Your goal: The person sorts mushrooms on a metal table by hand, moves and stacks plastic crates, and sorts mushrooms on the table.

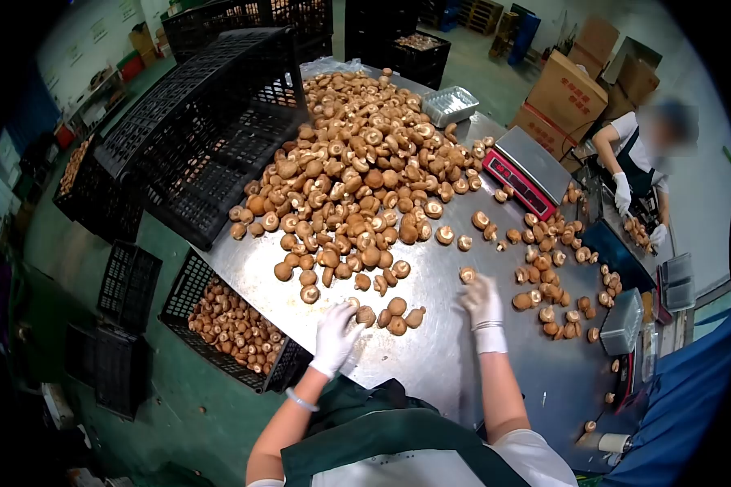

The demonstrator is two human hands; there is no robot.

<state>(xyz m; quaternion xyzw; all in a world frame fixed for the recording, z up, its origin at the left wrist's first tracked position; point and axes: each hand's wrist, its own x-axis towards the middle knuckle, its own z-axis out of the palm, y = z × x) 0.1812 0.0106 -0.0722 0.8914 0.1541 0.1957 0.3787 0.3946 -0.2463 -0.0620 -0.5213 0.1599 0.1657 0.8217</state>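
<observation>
A white-gloved left hand, my left hand [335, 337], is low over the front of the steel table with its fingers closed around a small brown mushroom [353, 303] at the tips. Right beside those fingers lies another mushroom [365, 316], and a small cluster of mushrooms [396, 316] sits just to its right. My right hand [484, 307], also gloved and slightly blurred, pinches a mushroom [467, 275] at its fingertips. Beyond both hands spreads a large heap of mushrooms [357, 170].
A tilted black crate [211, 146] borders the heap. Below the table's left edge is a crate of mushrooms [175, 296]. A red scale [520, 185], sorted mushrooms [552, 292] and clear trays [623, 323] occupy the right. A co-worker [642, 154] handles mushrooms there.
</observation>
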